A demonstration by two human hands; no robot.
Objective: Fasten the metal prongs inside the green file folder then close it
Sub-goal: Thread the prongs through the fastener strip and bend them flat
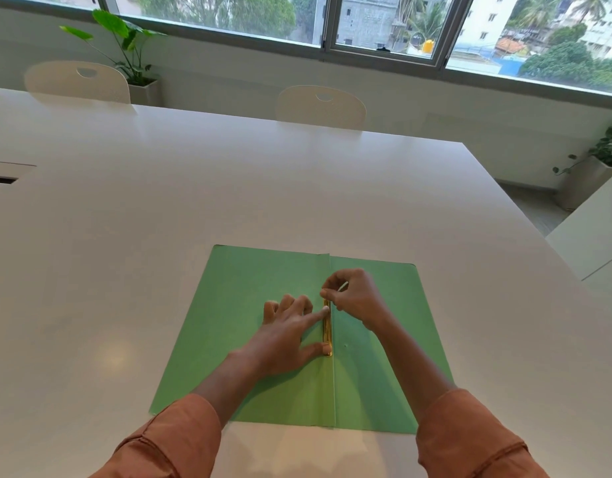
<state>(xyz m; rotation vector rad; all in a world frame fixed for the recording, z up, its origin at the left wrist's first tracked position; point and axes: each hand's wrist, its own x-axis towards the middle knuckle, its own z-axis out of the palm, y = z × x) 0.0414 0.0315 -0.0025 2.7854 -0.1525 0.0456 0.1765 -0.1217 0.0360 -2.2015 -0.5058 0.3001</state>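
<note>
A green file folder lies open and flat on the white table, its spine fold running toward me. A gold metal prong fastener lies along that fold. My left hand rests spread on the left leaf, index fingertip and thumb tip pressing on the fastener near its far and near ends. My right hand hovers at the fastener's far end, thumb and index pinched on the tip of a prong; the other fingers are curled.
Two white chairs stand at the table's far edge under a window. Potted plants sit at the far left and right. A cable slot is cut into the table at the left. A second white surface lies to the right.
</note>
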